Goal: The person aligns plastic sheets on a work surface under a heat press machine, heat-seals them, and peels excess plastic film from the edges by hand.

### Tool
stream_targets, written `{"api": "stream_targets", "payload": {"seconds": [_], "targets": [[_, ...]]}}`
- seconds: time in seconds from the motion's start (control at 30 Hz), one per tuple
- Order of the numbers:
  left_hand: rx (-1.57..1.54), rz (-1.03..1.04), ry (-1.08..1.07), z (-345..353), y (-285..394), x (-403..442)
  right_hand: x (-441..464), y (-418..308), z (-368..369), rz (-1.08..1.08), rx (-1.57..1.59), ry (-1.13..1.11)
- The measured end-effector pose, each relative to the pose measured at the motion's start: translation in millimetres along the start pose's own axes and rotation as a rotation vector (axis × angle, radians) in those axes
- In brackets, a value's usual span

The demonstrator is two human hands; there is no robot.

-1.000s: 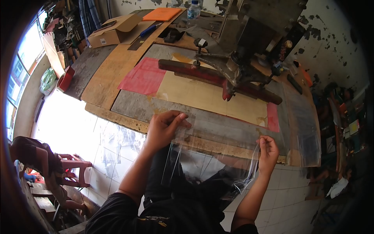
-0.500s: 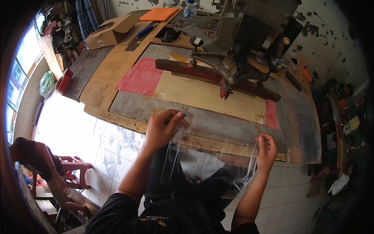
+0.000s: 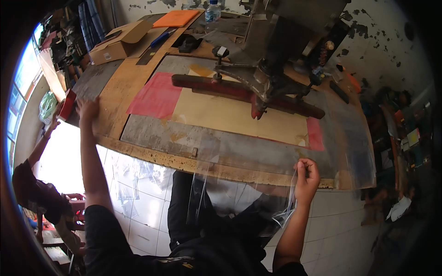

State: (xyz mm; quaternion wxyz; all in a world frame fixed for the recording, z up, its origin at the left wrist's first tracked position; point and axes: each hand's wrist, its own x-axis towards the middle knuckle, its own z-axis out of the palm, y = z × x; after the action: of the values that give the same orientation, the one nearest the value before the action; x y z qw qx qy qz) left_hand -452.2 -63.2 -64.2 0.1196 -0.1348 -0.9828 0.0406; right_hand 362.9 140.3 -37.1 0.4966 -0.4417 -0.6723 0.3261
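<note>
My right hand [image 3: 307, 179] pinches one end of a clear plastic sheet [image 3: 239, 195] with thin strips at its edge. The sheet hangs over my lap and the table's front edge; its left end lies loose on the tabletop. My left hand [image 3: 88, 110], slightly blurred, stretches to the table's left edge, fingers extended and holding nothing I can see. Close beside it stands a red object [image 3: 68, 106] like a tape roll. Another person's hand [image 3: 54, 123] touches that red object from the left.
A press machine [image 3: 258, 87] with a red-edged bar stands over a cream sheet [image 3: 221, 112] with red pieces at both ends. A cardboard box [image 3: 115, 48], an orange folder [image 3: 176, 18] and a bottle [image 3: 212, 13] sit at the back. Plastic scraps [image 3: 126, 186] lie at lower left.
My left hand has let go of the plastic sheet and moved far left to the table's edge. The other person has reached up to the red object. My right hand still holds the sheet.
</note>
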Motion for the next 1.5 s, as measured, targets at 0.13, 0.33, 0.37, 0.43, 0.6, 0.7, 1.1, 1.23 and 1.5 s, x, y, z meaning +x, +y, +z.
{"api": "stream_targets", "payload": {"seconds": [0.13, 0.33, 0.37, 0.43, 0.6, 0.7, 1.1, 1.23, 1.5], "targets": [[-0.181, 0.044, -0.087, 2.3, -8.6, -23.3, -2.9, -2.3, 8.9, 0.011, -0.015, 0.070], [-0.550, 0.306, 0.222, -32.9, 27.2, -194.3, -3.1, -2.9, 11.6, 0.010, -0.050, 0.061], [-0.622, 0.387, 0.278, -58.3, 49.6, -237.8, -2.1, -2.6, 11.0, 0.011, -0.050, 0.055], [-0.779, 0.518, 0.240, -112.8, 92.3, -317.7, -1.9, -1.7, 8.0, -0.021, -0.057, 0.024], [-1.069, 0.860, 0.098, -160.1, 158.3, -411.1, -3.0, -1.3, 6.1, -0.020, -0.032, 0.022], [-1.148, 0.873, -0.017, -174.1, 178.0, -430.4, -3.9, 1.2, 4.3, -0.026, -0.013, 0.045], [-1.370, 0.885, -0.251, -170.8, 180.7, -421.3, -4.0, 1.4, 0.8, 0.027, 0.032, 0.088], [-1.365, 0.872, -0.285, -166.0, 181.3, -420.8, -3.6, 3.1, -1.0, 0.041, 0.036, 0.060], [-1.417, 0.828, -0.376, -169.3, 179.6, -421.5, -2.3, 2.6, -1.9, 0.049, 0.080, 0.052]]}}
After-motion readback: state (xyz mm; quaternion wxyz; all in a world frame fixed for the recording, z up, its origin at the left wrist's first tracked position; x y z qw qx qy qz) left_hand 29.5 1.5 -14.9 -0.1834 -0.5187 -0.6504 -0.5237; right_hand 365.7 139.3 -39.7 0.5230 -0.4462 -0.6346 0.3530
